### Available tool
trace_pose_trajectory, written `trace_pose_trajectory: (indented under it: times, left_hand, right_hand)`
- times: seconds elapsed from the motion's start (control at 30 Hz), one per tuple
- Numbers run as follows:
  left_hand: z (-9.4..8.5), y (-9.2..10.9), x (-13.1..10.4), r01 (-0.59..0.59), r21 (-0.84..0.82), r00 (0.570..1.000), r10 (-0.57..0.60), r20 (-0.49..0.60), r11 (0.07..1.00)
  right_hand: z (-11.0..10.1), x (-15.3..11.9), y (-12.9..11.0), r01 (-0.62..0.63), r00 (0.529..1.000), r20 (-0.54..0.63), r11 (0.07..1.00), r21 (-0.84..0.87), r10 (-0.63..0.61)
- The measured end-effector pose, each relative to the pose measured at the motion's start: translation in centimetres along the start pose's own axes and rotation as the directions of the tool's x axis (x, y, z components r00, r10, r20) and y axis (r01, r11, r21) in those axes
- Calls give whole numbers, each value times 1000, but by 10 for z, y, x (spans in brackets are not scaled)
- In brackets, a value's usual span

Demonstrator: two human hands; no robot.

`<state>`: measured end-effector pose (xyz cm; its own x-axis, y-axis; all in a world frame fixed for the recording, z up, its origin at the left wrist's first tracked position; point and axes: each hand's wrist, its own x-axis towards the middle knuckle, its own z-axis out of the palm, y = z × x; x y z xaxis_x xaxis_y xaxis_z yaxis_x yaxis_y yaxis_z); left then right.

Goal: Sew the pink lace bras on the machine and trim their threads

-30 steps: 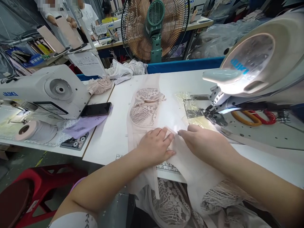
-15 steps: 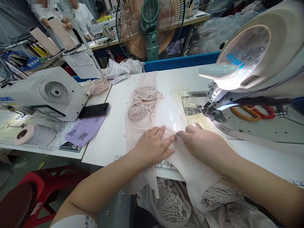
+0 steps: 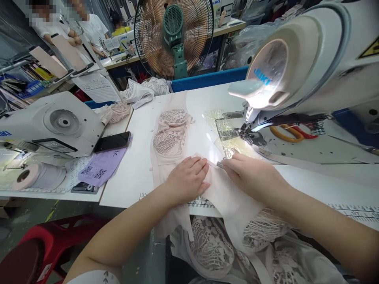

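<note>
Your left hand (image 3: 188, 175) lies palm down, fingers nearly straight and gripping nothing, on the pale cloth (image 3: 219, 189) draped over the table (image 3: 139, 154). Your right hand (image 3: 247, 169) bends inward, fingers curled closed around a small metal tool (image 3: 220, 164)

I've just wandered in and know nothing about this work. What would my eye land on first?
Probably the big, lit JUKI sewing machine looming at the right of the view, then the large caged fan beyond the far edge of the white table. In the middle, the left hand lies on pale pink fabric, while the right hand holds a small metal tool near it.
</note>
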<state>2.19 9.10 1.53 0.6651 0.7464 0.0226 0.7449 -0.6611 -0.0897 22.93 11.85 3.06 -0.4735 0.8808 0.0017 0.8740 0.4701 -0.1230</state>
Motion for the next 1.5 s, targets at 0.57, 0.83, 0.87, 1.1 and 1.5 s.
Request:
trace_pose_trajectory:
  times: [0.57,0.83,0.87,1.1,1.5]
  left_hand:
    - [-3,-2,2,1,-41,999,0,45,999]
    - [-3,-3,1,3,-36,999,-2,49,999]
    - [-2,-3,1,4,-35,999,-3,43,999]
    - [-2,-4,0,2,-42,999,0,33,999]
    - [-14,-9,2,22,-82,992,-12,125,996]
  right_hand:
    - [-16,-7,-5,50,984,175,992,-118,-28]
    - [-11,-16,6,11,998,55,996,-89,-6]
    - [-9,-14,5,8,998,58,996,-89,-3]
    - [-6,-2,-2,55,993,111,995,-85,-46]
    - [-7,-59,34,-80,992,-58,925,372,110]
